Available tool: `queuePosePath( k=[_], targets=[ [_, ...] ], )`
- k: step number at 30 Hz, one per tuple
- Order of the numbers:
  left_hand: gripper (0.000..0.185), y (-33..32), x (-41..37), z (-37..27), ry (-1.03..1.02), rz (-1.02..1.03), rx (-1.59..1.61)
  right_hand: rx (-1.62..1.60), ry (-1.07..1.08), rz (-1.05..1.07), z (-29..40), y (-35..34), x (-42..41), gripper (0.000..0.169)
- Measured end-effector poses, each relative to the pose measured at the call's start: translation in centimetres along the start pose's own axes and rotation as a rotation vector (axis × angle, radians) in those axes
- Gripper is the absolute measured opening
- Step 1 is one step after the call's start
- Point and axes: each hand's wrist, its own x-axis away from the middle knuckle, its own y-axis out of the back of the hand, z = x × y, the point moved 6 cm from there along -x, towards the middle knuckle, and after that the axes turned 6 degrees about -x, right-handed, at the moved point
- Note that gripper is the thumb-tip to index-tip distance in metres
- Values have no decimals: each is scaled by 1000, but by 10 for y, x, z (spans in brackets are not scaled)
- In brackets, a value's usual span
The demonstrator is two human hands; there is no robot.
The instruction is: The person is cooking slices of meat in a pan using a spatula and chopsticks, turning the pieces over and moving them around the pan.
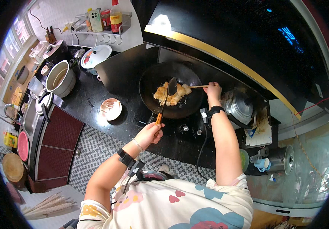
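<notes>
In front of me a dark wok (150,97) sits on the stove, with browned, golden food (161,93) in its middle; it looks like fried egg, though I cannot tell for sure. My left hand (150,133) grips the wooden handle of a metal spatula (172,86), whose dark blade lies over the food. Between the fingers of my right hand (213,91) are wooden chopsticks (198,86). Their tips touch the food's right edge. A patterned bowl (111,109) stands on the black counter to the left of the wok.
A lidded metal pot (238,106) stands close by my right forearm. Stove knobs (185,128) line the front. The range hood (224,54) overhangs the wok. Farther left are a large deep pot (61,78), a white lidded enamel pot (96,56) and a sink (30,118).
</notes>
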Motion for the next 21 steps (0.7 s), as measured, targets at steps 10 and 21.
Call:
queuePosePath(
  k=[10,21],
  targets=[
    [18,-9,-32,1,69,8,129,8,49,97,-11,-11,14,19],
    [17,11,-15,-2,61,-30,129,-151,174,-29,6,21,52,18]
  ],
)
